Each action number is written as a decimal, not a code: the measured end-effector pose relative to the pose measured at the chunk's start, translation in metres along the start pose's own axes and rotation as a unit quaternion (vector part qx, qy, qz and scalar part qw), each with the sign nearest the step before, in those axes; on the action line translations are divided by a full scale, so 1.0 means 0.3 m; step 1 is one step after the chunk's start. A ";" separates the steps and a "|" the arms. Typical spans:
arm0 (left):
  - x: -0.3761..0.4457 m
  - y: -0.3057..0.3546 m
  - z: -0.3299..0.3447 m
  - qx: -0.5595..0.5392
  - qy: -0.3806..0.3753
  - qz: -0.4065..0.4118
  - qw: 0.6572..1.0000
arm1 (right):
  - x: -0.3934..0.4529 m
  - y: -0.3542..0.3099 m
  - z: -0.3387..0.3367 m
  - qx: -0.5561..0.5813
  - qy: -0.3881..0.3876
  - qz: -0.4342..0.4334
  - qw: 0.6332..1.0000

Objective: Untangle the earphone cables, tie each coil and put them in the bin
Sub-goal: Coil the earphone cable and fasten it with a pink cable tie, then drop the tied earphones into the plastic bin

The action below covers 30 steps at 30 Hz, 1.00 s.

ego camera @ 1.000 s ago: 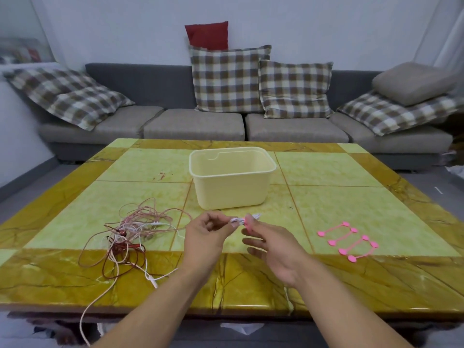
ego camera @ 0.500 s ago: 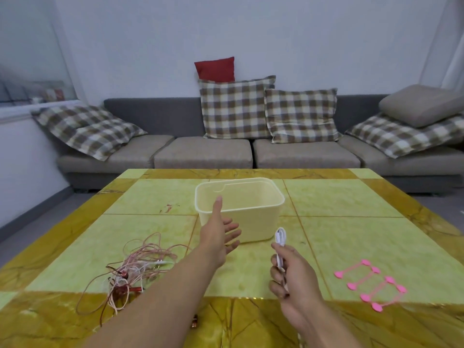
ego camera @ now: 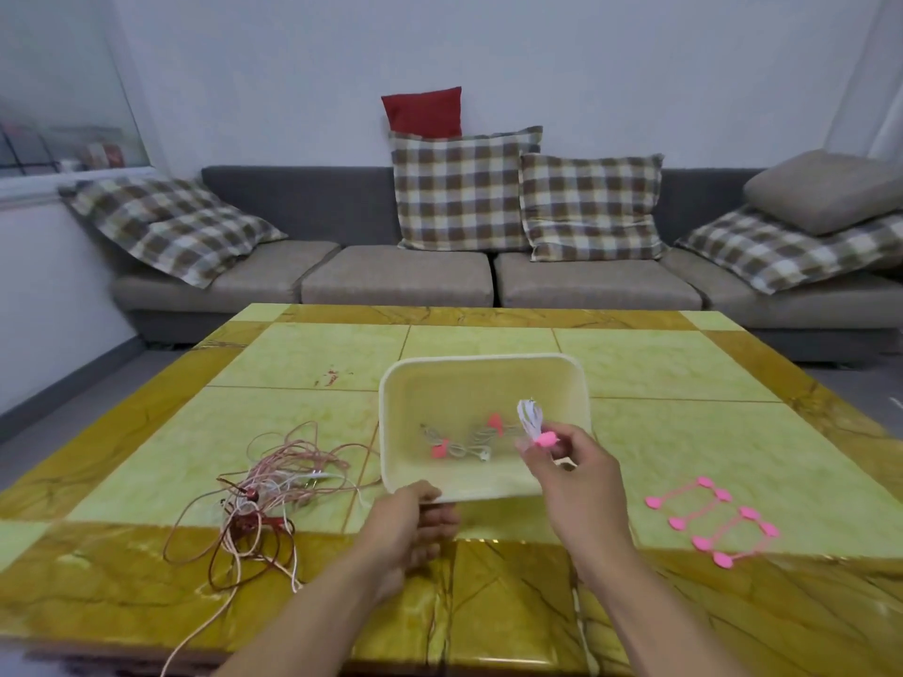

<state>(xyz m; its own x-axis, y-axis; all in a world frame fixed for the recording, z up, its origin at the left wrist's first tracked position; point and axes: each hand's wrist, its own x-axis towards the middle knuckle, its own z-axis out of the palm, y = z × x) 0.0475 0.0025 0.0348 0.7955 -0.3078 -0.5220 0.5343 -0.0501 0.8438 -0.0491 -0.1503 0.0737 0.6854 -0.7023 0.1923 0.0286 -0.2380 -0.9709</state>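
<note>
My right hand (ego camera: pixel 574 473) sits just right of centre frame, its fingers (ego camera: pixel 562 439) pinched narrow on a white earphone coil (ego camera: pixel 530 417) bound with a pink tie (ego camera: pixel 546 438); the coil stands upward over the bin's (ego camera: pixel 481 366) right inner side. My left hand (ego camera: pixel 408 517) is at lower centre, thumb on the bin's near rim and the other fingers curled under its near wall, gripping it; the bin is tipped toward me so I see its floor. Inside lie two more pale coils (ego camera: pixel 462 442) with pink ties. At left of the frame a tangle of pink, white and dark red cables (ego camera: pixel 264 491) sprawls on the table (ego camera: pixel 684 373), one strand running off the near edge. At lower right spare pink ties (ego camera: pixel 713 520) lie apart from the bin. A grey sofa (ego camera: pixel 342 212) with checked cushions (ego camera: pixel 462 188) fills the upper frame.
</note>
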 end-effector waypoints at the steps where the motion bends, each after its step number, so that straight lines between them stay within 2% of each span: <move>1: -0.017 -0.001 -0.015 0.011 -0.007 -0.006 1.000 | 0.008 0.000 0.001 -0.031 -0.006 -0.017 0.999; 4: -0.056 0.003 -0.049 0.028 -0.031 -0.010 0.999 | 0.061 0.004 0.025 -0.154 -0.063 -0.045 0.985; 7: -0.067 -0.015 -0.046 0.027 -0.037 -0.006 0.999 | 0.125 0.034 0.079 -0.313 -0.127 -0.043 0.940; 9: -0.067 -0.037 -0.038 0.027 -0.041 -0.010 0.999 | 0.151 0.053 0.122 -0.364 -0.159 -0.042 0.917; 15: -0.061 -0.039 -0.024 0.031 -0.063 -0.015 0.997 | 0.224 0.084 0.216 -0.426 -0.139 -0.041 0.893; 19: -0.054 -0.048 -0.018 0.035 -0.060 -0.011 0.998 | 0.229 0.091 0.257 -0.466 -0.173 -0.035 0.867; 23: -0.057 -0.060 -0.005 0.017 -0.050 0.001 0.999 | 0.237 0.095 0.271 -0.454 -0.179 -0.042 0.872; 30: -0.060 -0.047 -0.002 -0.018 -0.039 0.073 0.996 | 0.237 0.044 0.219 -0.499 -0.146 -0.094 0.849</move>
<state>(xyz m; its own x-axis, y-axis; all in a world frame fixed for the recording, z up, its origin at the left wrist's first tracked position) 0.0258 0.0094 0.0322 0.8421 -0.3817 -0.3811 0.4247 0.0337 0.9047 0.0477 -0.1594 0.0653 0.8924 -0.4272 0.1452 -0.3731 -0.8796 -0.2952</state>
